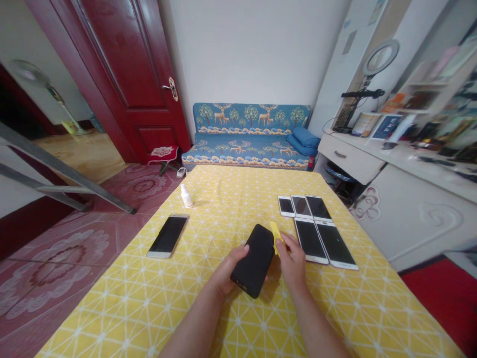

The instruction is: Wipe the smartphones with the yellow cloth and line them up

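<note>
My left hand (228, 271) grips a black smartphone (254, 261) by its left edge, thumb on top, and holds it tilted over the table. Pinched in my right hand (292, 258) is a small yellow cloth (276, 236), close against the phone's upper right edge. Right of that hand lie several phones with pale frames and dark screens, among them a large one (337, 246) and a small one (286, 205). Another phone (168, 236) lies alone on the left. A small white bottle (187, 197) stands upright behind it.
The table (122, 303) has a yellow patterned cloth. Beyond its far edge is a blue sofa (242, 141). At the right stands a white cabinet (421, 199) with a ring light (380, 57) and clutter on top. A red door (122, 59) and metal ladder legs (74, 174) are at the left.
</note>
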`<state>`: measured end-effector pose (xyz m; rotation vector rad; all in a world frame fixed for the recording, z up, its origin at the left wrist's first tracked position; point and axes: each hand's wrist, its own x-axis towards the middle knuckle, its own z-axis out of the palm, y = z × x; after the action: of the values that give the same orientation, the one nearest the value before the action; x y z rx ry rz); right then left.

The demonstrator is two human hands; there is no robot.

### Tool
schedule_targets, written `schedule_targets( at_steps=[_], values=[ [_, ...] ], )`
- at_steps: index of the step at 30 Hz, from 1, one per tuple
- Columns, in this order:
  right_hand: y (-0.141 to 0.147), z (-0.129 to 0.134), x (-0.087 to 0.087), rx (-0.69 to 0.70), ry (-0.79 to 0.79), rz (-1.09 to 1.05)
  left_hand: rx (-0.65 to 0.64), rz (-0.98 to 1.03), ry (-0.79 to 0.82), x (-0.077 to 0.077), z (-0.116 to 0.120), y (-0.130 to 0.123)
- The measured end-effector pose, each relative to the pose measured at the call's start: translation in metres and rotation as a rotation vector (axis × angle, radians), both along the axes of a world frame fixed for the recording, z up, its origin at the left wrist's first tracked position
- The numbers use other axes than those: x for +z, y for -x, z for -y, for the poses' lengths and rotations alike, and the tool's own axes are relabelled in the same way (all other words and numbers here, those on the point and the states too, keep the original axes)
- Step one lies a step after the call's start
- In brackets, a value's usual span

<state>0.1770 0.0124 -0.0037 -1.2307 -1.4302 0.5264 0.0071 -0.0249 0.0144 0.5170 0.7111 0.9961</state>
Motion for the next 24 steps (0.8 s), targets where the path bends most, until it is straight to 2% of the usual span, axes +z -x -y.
schedule_targets(
  at_steps=[3,8,12,19,24],
  values=[
    [0.012,0.011,0.005,0.099,-0.008,0.008,0.119,-0.001,0.022,-0.002,-0.003,-0.001],
    [0.035,0.037,0.015,0.379,-0.077,0.007,0.389,0.013,0.046,-0.006,-0.009,0.002],
    [0.044,0.049,0.020,0.505,-0.140,0.040,0.512,0.085,-0.001,-0.014,-0.013,0.003],
    [0.050,0.052,0.017,0.504,-0.188,0.066,0.477,0.016,-0.029,-0.013,-0.012,-0.007],
    [0.053,0.051,0.013,0.539,-0.200,0.136,0.305,-0.013,-0.044,-0.017,-0.003,-0.013]
  ],
)
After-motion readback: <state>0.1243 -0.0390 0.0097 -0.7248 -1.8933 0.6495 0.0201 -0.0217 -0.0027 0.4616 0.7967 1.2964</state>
